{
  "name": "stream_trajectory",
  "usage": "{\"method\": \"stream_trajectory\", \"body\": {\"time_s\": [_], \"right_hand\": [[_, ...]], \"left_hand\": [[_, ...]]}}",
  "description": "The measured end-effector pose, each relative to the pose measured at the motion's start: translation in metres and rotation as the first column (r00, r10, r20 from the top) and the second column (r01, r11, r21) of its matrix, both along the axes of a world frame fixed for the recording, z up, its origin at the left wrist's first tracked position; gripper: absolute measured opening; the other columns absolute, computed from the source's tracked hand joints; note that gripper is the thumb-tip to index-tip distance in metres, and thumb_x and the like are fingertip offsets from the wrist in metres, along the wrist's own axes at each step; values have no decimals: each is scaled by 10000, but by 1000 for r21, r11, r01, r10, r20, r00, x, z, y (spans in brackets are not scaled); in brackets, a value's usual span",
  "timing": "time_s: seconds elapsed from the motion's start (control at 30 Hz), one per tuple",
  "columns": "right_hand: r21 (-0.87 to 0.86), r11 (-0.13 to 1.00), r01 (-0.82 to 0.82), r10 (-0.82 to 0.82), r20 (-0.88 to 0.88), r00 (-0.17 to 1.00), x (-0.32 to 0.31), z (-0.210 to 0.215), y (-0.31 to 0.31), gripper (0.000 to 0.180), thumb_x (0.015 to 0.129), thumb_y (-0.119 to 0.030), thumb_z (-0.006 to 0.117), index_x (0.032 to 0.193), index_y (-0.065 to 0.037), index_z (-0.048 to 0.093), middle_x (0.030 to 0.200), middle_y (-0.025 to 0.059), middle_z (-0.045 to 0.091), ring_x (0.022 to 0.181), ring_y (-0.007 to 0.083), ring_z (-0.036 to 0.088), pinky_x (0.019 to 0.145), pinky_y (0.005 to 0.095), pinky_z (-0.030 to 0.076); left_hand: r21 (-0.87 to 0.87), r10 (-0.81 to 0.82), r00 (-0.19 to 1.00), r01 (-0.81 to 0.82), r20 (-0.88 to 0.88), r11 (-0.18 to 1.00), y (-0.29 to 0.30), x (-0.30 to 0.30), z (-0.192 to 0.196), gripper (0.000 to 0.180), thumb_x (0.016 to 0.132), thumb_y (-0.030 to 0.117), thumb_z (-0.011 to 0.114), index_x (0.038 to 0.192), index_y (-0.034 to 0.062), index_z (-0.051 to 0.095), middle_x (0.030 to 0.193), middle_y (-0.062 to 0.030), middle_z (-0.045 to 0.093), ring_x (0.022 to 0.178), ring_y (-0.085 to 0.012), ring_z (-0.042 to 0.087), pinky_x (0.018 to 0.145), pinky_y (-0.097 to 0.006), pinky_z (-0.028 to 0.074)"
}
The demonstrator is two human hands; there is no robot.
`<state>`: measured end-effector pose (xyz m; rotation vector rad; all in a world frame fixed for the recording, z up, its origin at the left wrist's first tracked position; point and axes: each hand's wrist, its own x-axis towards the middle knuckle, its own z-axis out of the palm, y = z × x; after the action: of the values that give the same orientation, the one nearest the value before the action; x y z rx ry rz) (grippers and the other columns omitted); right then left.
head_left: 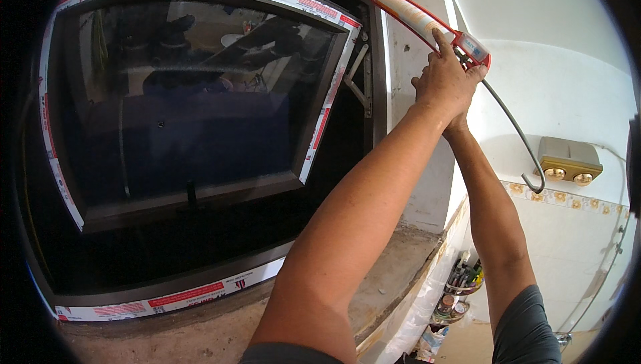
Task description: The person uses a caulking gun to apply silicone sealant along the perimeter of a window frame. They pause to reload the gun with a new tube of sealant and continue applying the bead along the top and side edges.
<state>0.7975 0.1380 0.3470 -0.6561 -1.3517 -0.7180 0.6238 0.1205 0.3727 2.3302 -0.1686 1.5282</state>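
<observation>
A red caulking gun [472,48] loaded with a pale sealant tube [408,15] is raised at the upper right, its front end close to the top corner of the dark window frame [378,97]. My left hand [442,82] is closed at the gun's handle end, one finger stretched toward the tube. Behind it, my right hand [458,122] is mostly hidden and appears closed round the handle. The gun's hooked metal rod [514,127] sticks out back toward the lower right.
A tilted window sash [200,207] with printed protective tape hangs on a metal stay arm [358,73]. Below runs a rough, dusty sill [394,264]. A wall heater lamp [569,160] and a rack of bottles [463,282] are on the right.
</observation>
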Motion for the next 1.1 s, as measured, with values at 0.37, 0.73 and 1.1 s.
{"method": "stream_trajectory", "body": {"time_s": [0.37,0.73,1.1], "right_hand": [[-42,996,-79,79,-16,997,-1,-2,0,476,1063,-391,563,1386,-48,498,1218,113,626,1083,263,635,1005,461,548],[-9,993,114,-113,13,993,11,-5,7,474,1107,-444,488,1387,-61,484,1192,108,613,1065,259,623,1007,467,550],[-33,993,-110,109,-29,994,6,-4,9,478,1119,-461,472,1383,-63,478,1174,110,614,1018,260,631,928,440,580]], "left_hand": [[-23,-37,999,36,-34,999,-3,-5,-1,1111,998,516,646,1633,-90,-34,1476,-331,511,1328,-432,594,1163,-616,370],[-36,-55,998,54,-27,998,1,0,-3,1050,1013,519,608,1645,-72,12,1515,-318,493,1352,-445,573,1168,-635,345],[-50,-66,996,64,-52,997,2,-4,-2,1039,1020,523,592,1648,-64,7,1531,-317,482,1383,-451,545,1195,-617,325]]}}
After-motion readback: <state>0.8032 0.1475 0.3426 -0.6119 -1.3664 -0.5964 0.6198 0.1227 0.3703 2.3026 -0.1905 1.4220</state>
